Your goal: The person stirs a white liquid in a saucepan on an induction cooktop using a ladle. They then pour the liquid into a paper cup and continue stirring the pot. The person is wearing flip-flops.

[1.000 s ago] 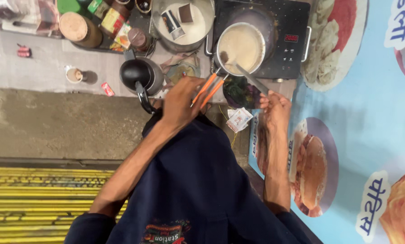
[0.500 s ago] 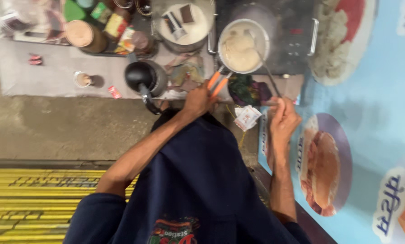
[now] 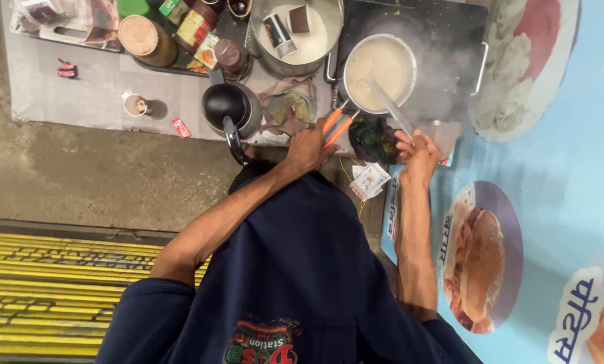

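We see one black kettle point(image 3: 229, 108), then one steel pot point(image 3: 300, 35) of milk holding two cups. Our left hand point(image 3: 308, 146) clenches orange tongs point(image 3: 335, 125) gripping one saucepan point(image 3: 380, 64) of milky tea on the stove — our right hand point(image 3: 418, 153) grasps the ladle point(image 3: 393, 108) dipped in it.

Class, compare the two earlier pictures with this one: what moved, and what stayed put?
Little changed. The left hand keeps gripping the orange-handled tongs clamped on the round steel pan of milky tea; the right hand still holds the metal ladle in it. The black kettle stayed.
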